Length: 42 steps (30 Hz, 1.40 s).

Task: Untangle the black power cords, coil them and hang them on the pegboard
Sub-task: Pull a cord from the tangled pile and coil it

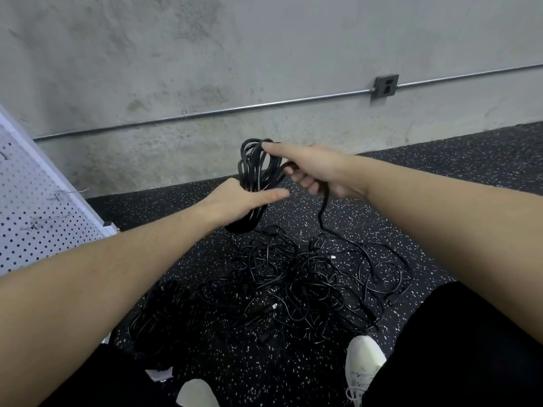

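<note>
A grey concrete wall [205, 54] fills the upper half of the view, with a metal conduit [235, 108] running across it to an outlet box [386, 85] at 1 o'clock. Below it lies the black speckled floor [440, 177]. At 9 o'clock leans the white pegboard [26, 218], with wire hooks [63, 194] on it. On the floor from the centre toward 6 o'clock sprawls the tangled pile of black cords [293, 283], and a separate bundle of cord [164, 315] lies at 7 o'clock. Two white shoes [363, 359] show at the bottom edge. Just above the centre, a coil of black cord [255, 165] is held upright above the pile. The left hand [241, 201] grips the coil's lower part, thumb stretched out. The right hand [311, 168] holds the coil's top, forefinger laid over the loops, with a loose strand [323, 212] dropping from its curled fingers down to the pile.
</note>
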### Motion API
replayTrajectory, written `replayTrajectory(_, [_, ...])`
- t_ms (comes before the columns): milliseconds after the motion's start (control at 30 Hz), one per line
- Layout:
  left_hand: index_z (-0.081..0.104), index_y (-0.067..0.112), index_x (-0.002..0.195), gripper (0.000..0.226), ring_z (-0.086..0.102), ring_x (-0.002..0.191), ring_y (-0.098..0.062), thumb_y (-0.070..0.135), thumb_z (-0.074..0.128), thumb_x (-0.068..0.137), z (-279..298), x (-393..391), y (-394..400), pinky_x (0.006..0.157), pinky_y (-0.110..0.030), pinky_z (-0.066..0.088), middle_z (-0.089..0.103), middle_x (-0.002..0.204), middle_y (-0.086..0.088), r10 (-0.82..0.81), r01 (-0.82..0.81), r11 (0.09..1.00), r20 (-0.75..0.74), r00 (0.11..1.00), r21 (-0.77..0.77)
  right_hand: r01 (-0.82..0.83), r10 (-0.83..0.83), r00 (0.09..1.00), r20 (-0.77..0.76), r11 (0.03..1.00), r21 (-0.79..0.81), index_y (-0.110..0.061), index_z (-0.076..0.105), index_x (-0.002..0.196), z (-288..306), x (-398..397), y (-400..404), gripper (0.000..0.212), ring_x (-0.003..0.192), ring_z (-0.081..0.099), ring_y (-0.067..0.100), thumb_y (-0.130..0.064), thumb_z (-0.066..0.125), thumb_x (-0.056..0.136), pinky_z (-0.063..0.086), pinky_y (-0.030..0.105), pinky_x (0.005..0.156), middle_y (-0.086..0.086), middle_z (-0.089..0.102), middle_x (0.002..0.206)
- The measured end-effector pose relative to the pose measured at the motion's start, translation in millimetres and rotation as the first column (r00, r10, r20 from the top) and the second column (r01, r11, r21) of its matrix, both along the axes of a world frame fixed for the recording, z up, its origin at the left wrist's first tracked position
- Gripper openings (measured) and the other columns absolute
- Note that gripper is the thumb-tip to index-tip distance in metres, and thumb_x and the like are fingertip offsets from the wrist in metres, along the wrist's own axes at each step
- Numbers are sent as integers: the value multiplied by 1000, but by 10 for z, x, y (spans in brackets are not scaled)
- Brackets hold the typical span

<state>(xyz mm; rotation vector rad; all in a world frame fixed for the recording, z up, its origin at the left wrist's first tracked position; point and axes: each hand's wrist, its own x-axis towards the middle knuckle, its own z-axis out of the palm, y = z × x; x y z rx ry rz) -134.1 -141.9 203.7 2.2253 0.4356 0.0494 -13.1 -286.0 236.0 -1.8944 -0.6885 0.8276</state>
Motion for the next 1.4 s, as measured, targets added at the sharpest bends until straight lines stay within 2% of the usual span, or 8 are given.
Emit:
replayTrajectory(167, [79,20,83,23,62,81,-15,42,73,87,-164,17,135,76,-31,47,71,82,5,95,-89,991,-55,994,99,-127,156,975,-157,975,180,-12,68,113,58,-3,-48,24,53,36,4,-28,53,104,33,16,47,-10,42,66])
replayTrajectory(400, [54,8,65,35,50,65,-22,31,58,91,-135,-15,33,64,-37,40,56,65,-11,69,-65,992,-34,997,104,142,-212,943,254,952,270,-15,75,90,-22,-25,32,28,40,45,12,-43,72,91,48,30,49,4,64,61])
replayTrajectory(600, [58,13,75,27,45,67,-20,36,61,89,-154,-13,-15,64,-33,34,50,71,-8,120,-120,993,-8,993,8,164,-154,986,-57,922,352,-20,67,88,25,-85,173,28,58,41,6,-34,50,106,30,24,58,-15,54,60])
replayTrajectory(800, [73,-2,90,40,46,65,-19,36,61,86,-136,-58,-18,64,-32,34,51,62,1,128,-126,991,27,991,-47,170,-232,960,153,925,339,-23,69,104,-1,-114,148,29,89,54,-8,-39,45,107,37,9,70,-15,66,103])
replayTrajectory(933, [65,11,80,45,38,64,-16,51,54,66,-59,-81,-175,61,-33,30,40,70,-8,-19,21,1000,98,995,-19,324,-361,933,6,846,423,-27,53,122,-116,-135,192,32,97,64,18,-46,61,98,54,38,86,4,67,117])
replayTrajectory(1100, [65,-1,76,51,40,69,-18,48,53,68,-78,-44,-176,63,-31,29,47,73,-8,-36,45,998,191,981,-44,396,-293,899,-325,859,324,-12,59,111,-79,-196,164,51,63,71,17,-59,63,92,55,29,50,6,69,98])
replayTrajectory(1233, [55,17,46,28,48,61,-20,34,54,69,-76,-36,-147,59,-28,38,52,59,-7,27,14,976,185,982,-219,472,-283,857,-431,765,437,-15,53,74,-60,-236,203,45,45,55,14,-53,67,92,54,30,56,-1,52,54])
replayTrajectory(1400, [51,17,43,29,44,51,-13,34,59,65,-18,-20,-91,48,-21,33,45,50,1,93,-17,890,144,985,-455,506,-205,822,-531,691,516,-19,44,64,49,-259,246,50,45,45,15,-55,61,95,45,25,50,-1,41,52])
